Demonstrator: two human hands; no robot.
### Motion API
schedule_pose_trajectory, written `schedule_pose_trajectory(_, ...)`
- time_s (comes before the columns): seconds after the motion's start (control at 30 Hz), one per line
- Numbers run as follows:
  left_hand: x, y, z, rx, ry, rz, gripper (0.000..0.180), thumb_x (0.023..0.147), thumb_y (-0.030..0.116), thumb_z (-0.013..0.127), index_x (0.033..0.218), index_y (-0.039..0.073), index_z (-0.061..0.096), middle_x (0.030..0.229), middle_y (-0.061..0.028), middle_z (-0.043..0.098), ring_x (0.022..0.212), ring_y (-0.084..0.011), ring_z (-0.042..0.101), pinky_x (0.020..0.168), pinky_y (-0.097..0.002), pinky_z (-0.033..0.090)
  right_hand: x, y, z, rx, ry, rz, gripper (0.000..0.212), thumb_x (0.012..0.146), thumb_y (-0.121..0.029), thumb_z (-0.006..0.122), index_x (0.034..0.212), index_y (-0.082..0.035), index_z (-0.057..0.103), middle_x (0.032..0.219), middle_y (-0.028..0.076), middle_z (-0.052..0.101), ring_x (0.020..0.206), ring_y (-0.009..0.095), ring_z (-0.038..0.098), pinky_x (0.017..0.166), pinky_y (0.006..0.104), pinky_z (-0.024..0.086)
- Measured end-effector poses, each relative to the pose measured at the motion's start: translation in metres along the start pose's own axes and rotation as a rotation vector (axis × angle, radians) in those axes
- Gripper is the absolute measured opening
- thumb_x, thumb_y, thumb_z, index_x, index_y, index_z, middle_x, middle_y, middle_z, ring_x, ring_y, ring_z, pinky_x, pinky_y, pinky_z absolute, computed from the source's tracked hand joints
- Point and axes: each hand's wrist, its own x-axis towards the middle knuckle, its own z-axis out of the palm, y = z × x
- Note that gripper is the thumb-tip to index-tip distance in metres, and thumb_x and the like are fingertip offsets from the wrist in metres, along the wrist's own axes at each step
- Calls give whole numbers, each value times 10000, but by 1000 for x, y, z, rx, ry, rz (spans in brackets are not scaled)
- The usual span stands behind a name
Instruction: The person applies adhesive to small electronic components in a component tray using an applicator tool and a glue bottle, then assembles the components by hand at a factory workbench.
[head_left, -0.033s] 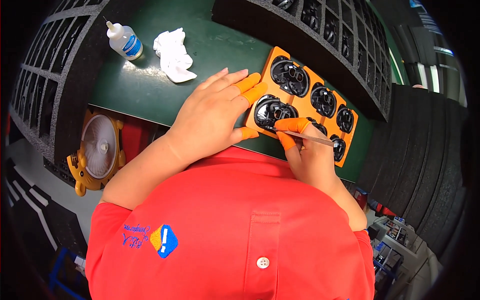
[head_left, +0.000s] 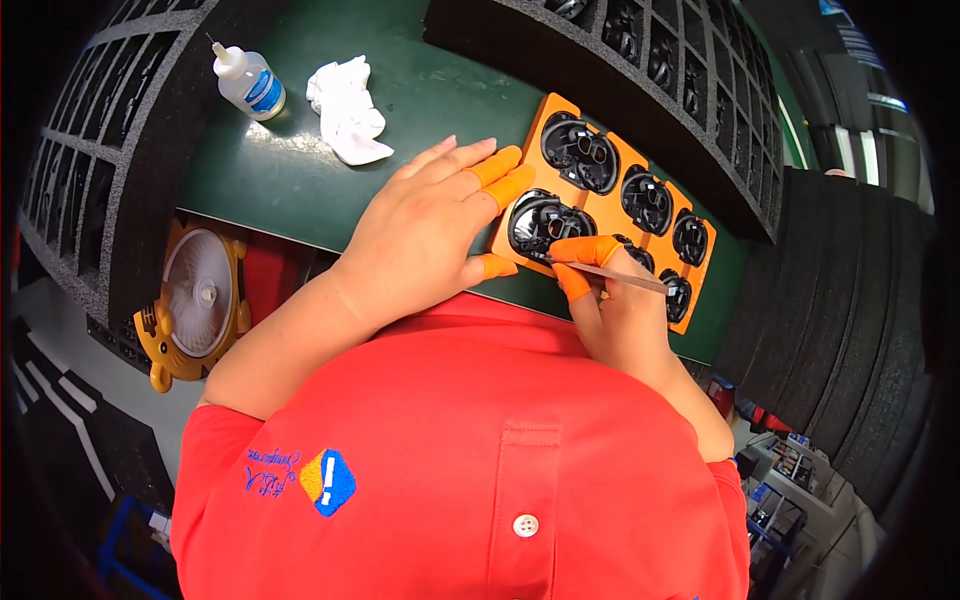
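Note:
An orange tray [head_left: 602,207] lies at a slant on the green table, with several black moulded plastic parts in its recesses. My right hand [head_left: 622,300] pinches a thin brownish stick-like tool [head_left: 640,279], whose tip points at the near-left black part [head_left: 540,222]. What the tip touches is too small to make out. At the tray's left end my left hand [head_left: 420,225] lies with fingers spread, index and middle fingertips against the tray edge and thumb near its lower corner. Orange finger covers sit on some fingers of both hands.
On the green table [head_left: 430,95] stand a bottle [head_left: 250,85] with a needle tip and a crumpled white cloth [head_left: 347,110]. Black foam racks [head_left: 150,170] with compartments flank the left and far right. A yellow fan [head_left: 200,295] is below the table's left edge.

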Motion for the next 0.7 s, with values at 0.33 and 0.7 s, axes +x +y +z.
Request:
schedule_pose_trajectory(0.33, 3, -2, 0, 54, -63, 4, 726, 723, 325, 871, 1348, 60, 616, 1429, -101, 593, 1401, -291, 484, 1191, -497, 355, 8, -5, -10, 196, 13, 83, 194, 940, 9, 677, 1125, 9, 618, 993, 131, 727, 836, 187, 706, 716, 283, 551)
schedule_pose_trajectory(0.7, 5, 9, -8, 85, -133, 57, 873, 725, 432, 864, 1406, 25, 497, 1488, -192, 484, 1393, -391, 444, 1177, -573, 315, 73, 67, -166, 260, 525, 92, 200, 1019, -45, 565, 1215, -6, 560, 1050, 88, 713, 804, 96, 625, 719, 245, 500)
